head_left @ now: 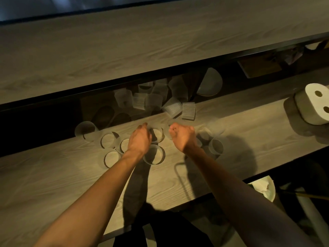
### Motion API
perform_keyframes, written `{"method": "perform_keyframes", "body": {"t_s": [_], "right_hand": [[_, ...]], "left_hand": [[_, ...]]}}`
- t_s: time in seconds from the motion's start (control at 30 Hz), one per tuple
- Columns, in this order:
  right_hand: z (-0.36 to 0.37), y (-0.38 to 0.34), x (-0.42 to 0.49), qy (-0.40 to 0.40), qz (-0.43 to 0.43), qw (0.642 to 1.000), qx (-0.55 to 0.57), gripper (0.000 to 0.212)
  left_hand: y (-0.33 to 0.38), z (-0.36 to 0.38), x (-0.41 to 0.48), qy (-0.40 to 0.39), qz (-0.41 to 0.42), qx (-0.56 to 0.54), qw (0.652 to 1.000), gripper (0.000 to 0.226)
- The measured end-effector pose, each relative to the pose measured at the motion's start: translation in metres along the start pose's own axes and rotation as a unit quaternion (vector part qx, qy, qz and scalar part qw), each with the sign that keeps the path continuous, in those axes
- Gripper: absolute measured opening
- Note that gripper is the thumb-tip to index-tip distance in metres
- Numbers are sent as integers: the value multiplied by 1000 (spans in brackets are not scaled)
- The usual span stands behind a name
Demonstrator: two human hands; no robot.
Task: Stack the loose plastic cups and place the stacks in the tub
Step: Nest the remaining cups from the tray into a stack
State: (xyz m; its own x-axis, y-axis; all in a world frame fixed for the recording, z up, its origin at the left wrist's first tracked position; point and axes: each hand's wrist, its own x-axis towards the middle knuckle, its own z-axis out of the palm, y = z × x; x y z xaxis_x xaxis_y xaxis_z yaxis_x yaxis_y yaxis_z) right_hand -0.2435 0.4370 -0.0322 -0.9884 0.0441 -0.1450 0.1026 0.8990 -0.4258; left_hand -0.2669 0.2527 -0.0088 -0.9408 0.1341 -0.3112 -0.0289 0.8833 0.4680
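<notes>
- Forearms are being held over the table [53, 175].
- Around the hands, upright cups [154, 155] are being seen standing.
- Fingers of the left hand [139, 138] and right hand [181, 135] are being curled; any grasp cannot be told.
- Beyond, tipped cups [188, 110] are being seen lying at the far edge.

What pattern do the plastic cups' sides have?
Fine parallel ribs on the cups, clearest in the head view.

Pale grey-beige table [53, 175] with wavy wood grain and a black edge, translucent whitish cups [188, 110] with fine vertical ribbing, white paper rolls [313, 104] with dark core holes at the far right, off-white plate [211, 82] in the dark far gap.
</notes>
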Motion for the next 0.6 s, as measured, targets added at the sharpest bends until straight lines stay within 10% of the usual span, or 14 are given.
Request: {"method": "perform_keyframes", "body": {"t_s": [0.2,0.4,0.6], "right_hand": [[-1,2,7,-50,114,937,327,23],[-7,-14,36,-179,140,949,219,30],[-3,-20,28,-128,159,957,207,37]], "left_hand": [[-4,-10,-4,-1,75,8,997,59],[-21,-9,-7,-46,96,81,991,78],[-30,-12,-20,-49,103,106,988,86]]}}
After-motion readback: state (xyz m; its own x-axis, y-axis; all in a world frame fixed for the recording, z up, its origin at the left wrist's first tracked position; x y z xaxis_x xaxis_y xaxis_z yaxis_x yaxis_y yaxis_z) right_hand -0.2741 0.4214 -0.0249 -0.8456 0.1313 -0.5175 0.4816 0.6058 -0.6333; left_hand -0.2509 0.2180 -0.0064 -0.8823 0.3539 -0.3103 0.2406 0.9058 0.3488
